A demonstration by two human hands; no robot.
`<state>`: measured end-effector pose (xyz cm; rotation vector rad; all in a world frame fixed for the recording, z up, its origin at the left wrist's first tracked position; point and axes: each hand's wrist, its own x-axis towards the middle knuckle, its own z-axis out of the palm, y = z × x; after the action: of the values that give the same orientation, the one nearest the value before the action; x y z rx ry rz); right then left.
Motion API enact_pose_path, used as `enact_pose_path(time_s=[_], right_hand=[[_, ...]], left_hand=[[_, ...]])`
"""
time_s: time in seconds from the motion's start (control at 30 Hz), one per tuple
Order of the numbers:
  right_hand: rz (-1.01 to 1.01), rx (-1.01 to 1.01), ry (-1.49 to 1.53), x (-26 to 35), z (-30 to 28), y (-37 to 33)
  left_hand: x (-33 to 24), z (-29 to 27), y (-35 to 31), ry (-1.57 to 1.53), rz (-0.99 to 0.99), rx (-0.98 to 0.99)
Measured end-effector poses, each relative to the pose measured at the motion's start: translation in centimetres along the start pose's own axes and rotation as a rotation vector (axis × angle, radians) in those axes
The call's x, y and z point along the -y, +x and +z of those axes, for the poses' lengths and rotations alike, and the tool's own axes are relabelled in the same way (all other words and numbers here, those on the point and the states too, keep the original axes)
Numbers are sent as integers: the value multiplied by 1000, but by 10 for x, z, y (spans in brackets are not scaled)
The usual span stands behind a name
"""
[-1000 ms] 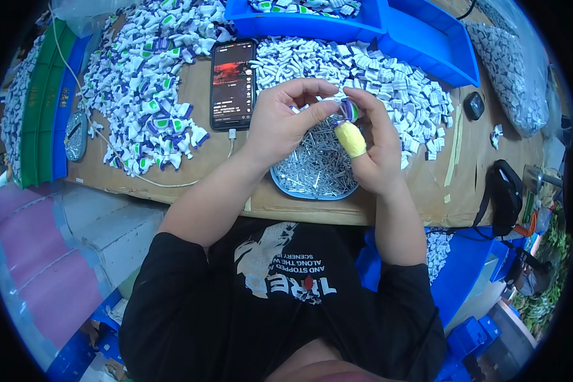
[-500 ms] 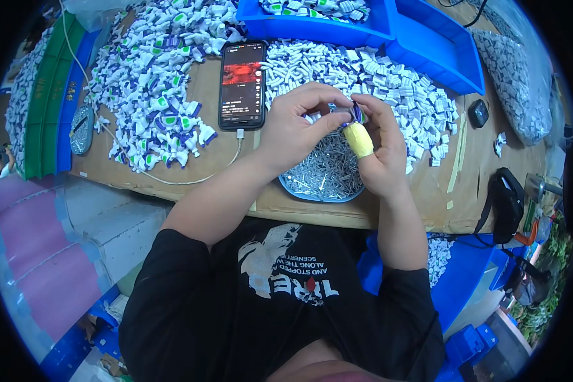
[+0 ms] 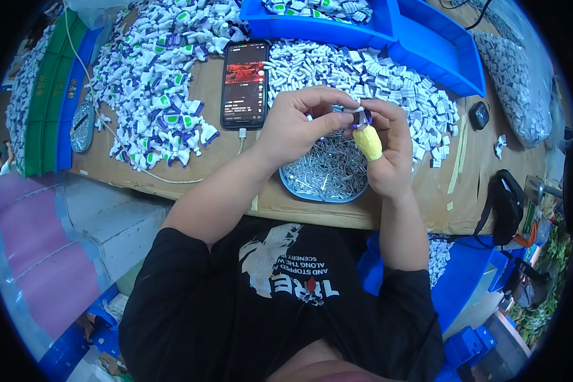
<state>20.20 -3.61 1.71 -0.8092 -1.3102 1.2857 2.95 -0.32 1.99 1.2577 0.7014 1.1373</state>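
Note:
Between the fingertips of both hands is a small purple and white plastic piece (image 3: 363,118). My left hand (image 3: 294,126) is closed, thumb and forefinger pinching at its left side. My right hand (image 3: 390,153) grips the piece from the right, and a yellow wrap (image 3: 368,143) covers its thumb. Both hands hover over a shallow blue dish (image 3: 325,199) full of small metal pins or screws (image 3: 328,169). Fingers hide part of the held piece. Behind the hands spreads a pile of small white and purple parts (image 3: 420,102).
Left of the hands lies a phone (image 3: 244,86) with a cable (image 3: 172,181). A heap of white, purple and green figure parts (image 3: 149,95) covers the left. Blue bins (image 3: 436,51) stand at the back; a black case (image 3: 479,115) and pouch (image 3: 508,204) lie right.
Both hands have shifted slightly right. The held piece has turned and shows more white between the fingertips. The picture on the phone screen differs.

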Motion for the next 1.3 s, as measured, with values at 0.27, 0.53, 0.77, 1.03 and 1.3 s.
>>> enact_pose_path(time_s=[0.27, 0.53, 0.77, 1.03, 1.3], right_hand=[[-69, -43, -268, -9, -2, -2], [-32, -11, -114, -7, -4, 0], [-27, -78, -121, -6, -3, 2], [-49, -81, -119, -6, -3, 2], [-91, -99, -73, -7, -3, 0]], left_hand=[[0, 1, 0, -88, -124, 7], [0, 1, 0, -1, -56, 31], [4, 6, 1, -101, -230, -137], [1, -11, 8, -769, -491, -93], [-2, -10, 10, -630, -373, -19]])
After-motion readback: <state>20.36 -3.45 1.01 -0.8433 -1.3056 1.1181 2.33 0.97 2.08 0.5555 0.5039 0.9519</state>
